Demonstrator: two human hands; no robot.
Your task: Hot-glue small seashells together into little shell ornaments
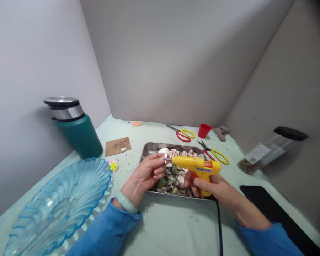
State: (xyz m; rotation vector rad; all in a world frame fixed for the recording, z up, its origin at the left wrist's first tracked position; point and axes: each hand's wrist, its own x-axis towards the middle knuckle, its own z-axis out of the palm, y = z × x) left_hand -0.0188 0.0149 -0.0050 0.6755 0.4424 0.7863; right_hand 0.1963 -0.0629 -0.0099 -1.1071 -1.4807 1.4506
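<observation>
My right hand [206, 183] is closed round the handle of a yellow hot glue gun [188, 163], its nozzle pointing left. Close to the nozzle tip, my left hand [150, 169] pinches a small whitish piece [165, 155], perhaps a shell; its kind is too small to make out. The nozzle seems to touch or nearly touch that piece. Below both hands lies a metal tray [146, 149] holding striped shells [173, 153] and greenish snail-like shells [173, 172]. Part of the tray's contents is hidden behind the gun and my hands.
A blue scalloped dish [61, 209] and a green bottle [78, 133] stand left, near brown cardboard [110, 147]. Scissors [185, 134], more scissors [216, 154] and a red cup [204, 131] are behind. At right are a clear jar [266, 153], a black slab [272, 209] and the gun's cord [219, 227].
</observation>
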